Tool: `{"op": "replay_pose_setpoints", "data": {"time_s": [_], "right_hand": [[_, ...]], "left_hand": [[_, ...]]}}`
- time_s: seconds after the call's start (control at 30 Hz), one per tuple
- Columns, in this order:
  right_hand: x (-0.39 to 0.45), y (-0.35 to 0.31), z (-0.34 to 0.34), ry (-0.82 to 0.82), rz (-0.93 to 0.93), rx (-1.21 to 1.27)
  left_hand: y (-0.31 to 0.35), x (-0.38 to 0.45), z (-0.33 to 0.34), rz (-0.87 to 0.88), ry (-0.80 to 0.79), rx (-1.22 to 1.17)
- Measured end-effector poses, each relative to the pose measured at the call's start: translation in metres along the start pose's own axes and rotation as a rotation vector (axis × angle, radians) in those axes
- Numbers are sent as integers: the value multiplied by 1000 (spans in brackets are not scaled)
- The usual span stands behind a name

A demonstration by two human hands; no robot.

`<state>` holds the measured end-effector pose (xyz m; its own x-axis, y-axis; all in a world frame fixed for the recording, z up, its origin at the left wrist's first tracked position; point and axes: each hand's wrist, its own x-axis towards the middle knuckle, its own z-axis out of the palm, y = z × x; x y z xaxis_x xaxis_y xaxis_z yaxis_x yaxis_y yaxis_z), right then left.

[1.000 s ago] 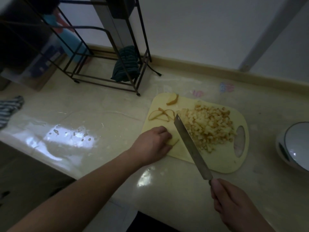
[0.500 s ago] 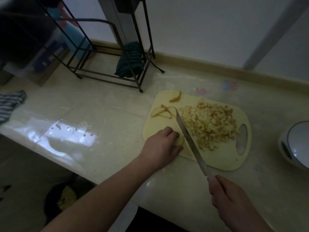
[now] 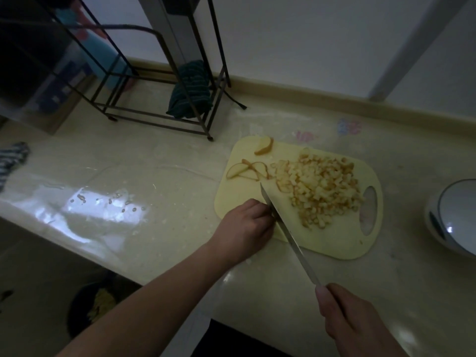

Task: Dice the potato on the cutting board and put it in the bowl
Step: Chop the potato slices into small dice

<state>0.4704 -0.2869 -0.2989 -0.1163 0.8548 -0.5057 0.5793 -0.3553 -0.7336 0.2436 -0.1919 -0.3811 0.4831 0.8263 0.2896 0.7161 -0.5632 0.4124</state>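
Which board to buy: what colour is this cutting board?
Pale yellow cutting board, clearest in the head view.

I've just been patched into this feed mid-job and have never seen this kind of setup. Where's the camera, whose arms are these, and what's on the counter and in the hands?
There is no machine here: a person works with bare hands, and the single wide-angle camera sits on their head, looking forward and down.

The left hand has its fingers curled down at the near left corner of the yellow cutting board; what is under them is hidden. The right hand grips the handle of a long knife, whose blade lies right beside the left fingers.

On the board are a pile of diced potato and a few uncut slices. A white bowl stands on the counter to the right, cut off by the frame edge. A wire rack with a dark cloth stands behind.
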Motion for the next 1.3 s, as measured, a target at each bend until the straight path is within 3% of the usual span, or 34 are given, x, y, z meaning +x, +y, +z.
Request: {"op": "replay_pose_setpoints", "data": {"time_s": [0.3, 0.47, 0.77, 1.3], "right_hand": [[24, 5, 2, 0, -77, -95], [46, -4, 0, 6, -226, -97], [52, 3, -23, -24, -130, -25], [43, -5, -22, -80, -224, -135]], "left_hand": [[-3, 0, 5, -18, -2, -61], [-5, 0, 5, 8, 33, -20], [-4, -5, -1, 39, 27, -7], [2, -1, 3, -111, 49, 52]]}}
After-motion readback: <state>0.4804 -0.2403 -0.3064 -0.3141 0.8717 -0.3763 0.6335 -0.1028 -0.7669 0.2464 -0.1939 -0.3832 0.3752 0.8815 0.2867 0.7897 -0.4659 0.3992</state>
